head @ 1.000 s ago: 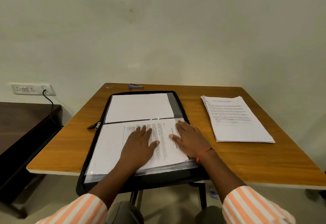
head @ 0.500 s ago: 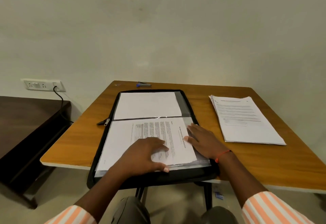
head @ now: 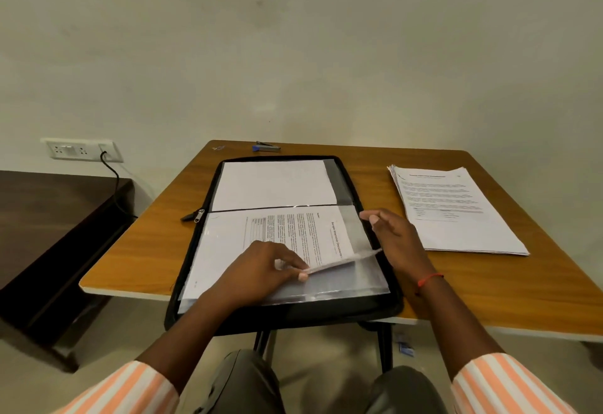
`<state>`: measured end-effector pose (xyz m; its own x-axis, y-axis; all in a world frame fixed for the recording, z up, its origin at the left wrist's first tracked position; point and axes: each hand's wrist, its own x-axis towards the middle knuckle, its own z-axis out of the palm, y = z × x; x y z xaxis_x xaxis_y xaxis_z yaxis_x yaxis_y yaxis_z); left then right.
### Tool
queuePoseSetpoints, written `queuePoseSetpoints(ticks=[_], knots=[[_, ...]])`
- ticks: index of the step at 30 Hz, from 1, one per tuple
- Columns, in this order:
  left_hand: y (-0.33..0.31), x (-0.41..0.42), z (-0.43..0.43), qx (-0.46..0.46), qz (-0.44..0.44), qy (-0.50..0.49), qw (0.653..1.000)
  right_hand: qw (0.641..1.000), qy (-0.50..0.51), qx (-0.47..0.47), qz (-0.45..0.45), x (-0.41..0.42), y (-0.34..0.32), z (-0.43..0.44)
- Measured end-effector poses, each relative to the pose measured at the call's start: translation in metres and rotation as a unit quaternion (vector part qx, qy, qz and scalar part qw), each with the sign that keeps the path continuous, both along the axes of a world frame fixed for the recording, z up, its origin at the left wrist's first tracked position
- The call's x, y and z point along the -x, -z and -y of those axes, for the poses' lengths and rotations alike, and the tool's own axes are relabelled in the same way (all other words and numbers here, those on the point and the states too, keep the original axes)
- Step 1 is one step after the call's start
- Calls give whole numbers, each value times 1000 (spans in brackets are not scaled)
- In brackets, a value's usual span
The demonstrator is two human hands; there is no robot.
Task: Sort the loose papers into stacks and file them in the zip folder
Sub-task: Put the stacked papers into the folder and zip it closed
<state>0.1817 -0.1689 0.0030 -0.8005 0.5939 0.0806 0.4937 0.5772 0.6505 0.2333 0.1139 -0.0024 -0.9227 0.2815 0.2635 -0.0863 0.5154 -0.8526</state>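
Pinching at the near edge of the printed sheet (head: pixel 303 231), the left hand (head: pixel 261 267) has its fingers (head: pixel 290 260) curled, thumb and fingertips closed on the paper. That edge is raised off the near half of the zip folder (head: pixel 293 315). A strip of clear plastic rises with it. I cannot tell whether the plastic is also in the pinch.

Right hand (head: pixel 399 244): fingers (head: pixel 370 217) loosely extended, gripping nothing, over the folder's right rim. The raised plastic strip reaches toward its palm; contact is unclear. Red thread (head: pixel 429 279) on that wrist.

Zip folder lies open flat on the table (head: pixel 156 244), directly beneath both sets of fingers, its near end overhanging the table edge. Beyond the fingers, in the far half, lies a plain white sheet (head: pixel 274 185). The rest of the printed sheet lies flat just beyond the left fingers, its text running sideways.

Stack of papers (head: pixel 456 214): on the table, right of the right fingers, apart from the folder, edges slightly fanned at the far corner.

Zip pull (head: pixel 195 215): left of the left fingers, lying on the table beside the folder's hinge line.

Small blue and metal item (head: pixel 266 147): well beyond the fingers, near the far table edge. Too small to identify.

Wall socket (head: pixel 78 149) with a black cable and a dark side table (head: pixel 49 218) are far left of the left fingers.
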Motion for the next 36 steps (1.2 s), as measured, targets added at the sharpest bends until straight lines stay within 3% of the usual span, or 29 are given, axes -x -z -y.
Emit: queuePoseSetpoints(ticks=[4,8,10,14,20,22,25,31,33,36], knots=[[-2,0,-4,-7,-32,-26,999,1000,-23,14,5,-10,-11,-1],[-8,-7,-9,51,-125,-75,988,992,-116,44,33,-20,-13,-3],[-14,-11,-12,54,-188,-81,977,993,-109,23,26,-18,-11,-3],[-20,-19,-13,20,-314,-77,946,998,-32,26,-45,-11,-10,-1],[4,-46,-6,-32,-492,-60,868,981,-18,176,-83,5,-19,4],[13,-46,-9,-6,-445,-10,895,971,-23,214,-107,15,-26,7],[16,-15,-23,80,-290,-58,952,963,6,229,-143,30,-40,15],[17,81,-52,124,-211,-105,964,951,65,216,-212,67,-43,25],[21,106,-61,183,-186,-106,960,970,69,139,-185,80,-30,21],[29,128,-69,229,-154,-101,956,997,20,-31,-72,90,6,13]])
